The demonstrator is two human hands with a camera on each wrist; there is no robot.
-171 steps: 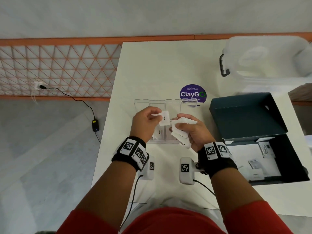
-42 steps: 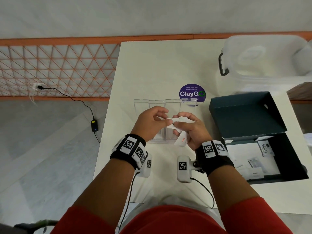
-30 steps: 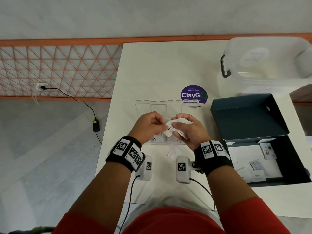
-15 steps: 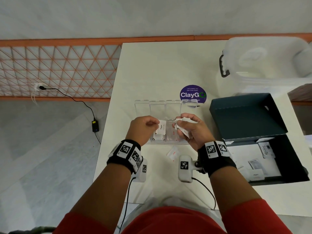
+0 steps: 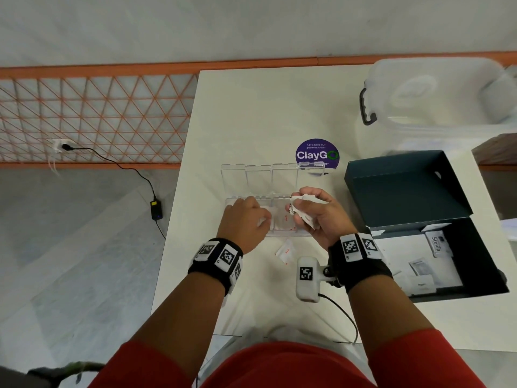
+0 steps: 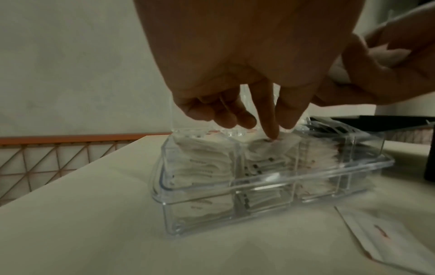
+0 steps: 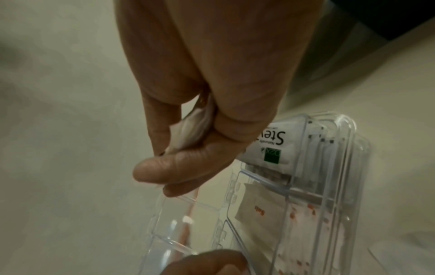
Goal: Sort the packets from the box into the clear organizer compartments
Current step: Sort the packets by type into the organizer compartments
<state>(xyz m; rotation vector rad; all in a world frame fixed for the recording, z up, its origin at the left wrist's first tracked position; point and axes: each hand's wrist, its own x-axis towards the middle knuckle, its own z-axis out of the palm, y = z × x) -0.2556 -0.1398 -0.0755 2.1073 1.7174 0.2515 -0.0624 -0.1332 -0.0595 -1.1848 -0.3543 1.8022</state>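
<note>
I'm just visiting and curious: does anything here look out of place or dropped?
Yes. One packet with red print lies loose on the table, just in front of the organizer, in no compartment. The right hand grips a bunch of packets; the left hand presses one into a compartment.

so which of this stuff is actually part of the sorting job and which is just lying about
Part of the job:
- clear organizer
- packets in the right hand
- loose packet on the table
- dark box with packets left inside
- left hand, pressing packets into a compartment

Just lying about:
- ClayGo sticker
- lidded plastic tub
- charger on the floor
</note>
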